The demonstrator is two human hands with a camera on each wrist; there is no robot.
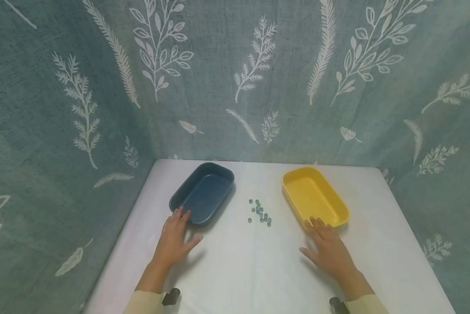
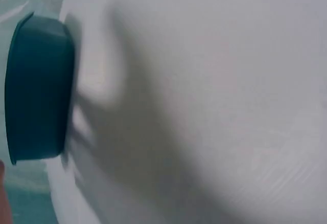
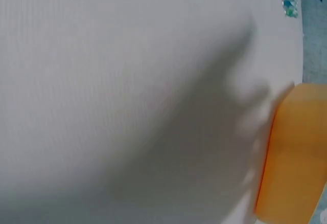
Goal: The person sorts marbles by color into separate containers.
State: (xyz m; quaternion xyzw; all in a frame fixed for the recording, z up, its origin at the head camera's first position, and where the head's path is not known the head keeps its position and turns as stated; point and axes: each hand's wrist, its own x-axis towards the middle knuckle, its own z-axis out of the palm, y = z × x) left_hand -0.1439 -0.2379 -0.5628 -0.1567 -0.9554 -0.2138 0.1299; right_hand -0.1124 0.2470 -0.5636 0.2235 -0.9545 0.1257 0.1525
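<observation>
A dark blue tray [image 1: 203,192] lies at the left of the table, and its outer wall [image 2: 40,91] fills the left of the left wrist view. My left hand [image 1: 173,242] hovers at its near end, fingers spread over the rim; whether they touch it I cannot tell. A yellow tray [image 1: 311,196] lies to the right, its side [image 3: 294,157] at the edge of the right wrist view. Over its near rim reach the spread fingers of my right hand [image 1: 329,250], contact unclear. Between the trays are scattered several small green and blue glass marbles [image 1: 261,215].
The white tabletop [image 1: 250,270] carries the shadows of both hands. Green cloth with white leaf prints [image 1: 219,78] hangs behind and along both sides. Dark wrist devices [image 1: 171,297] sit by both sleeve cuffs.
</observation>
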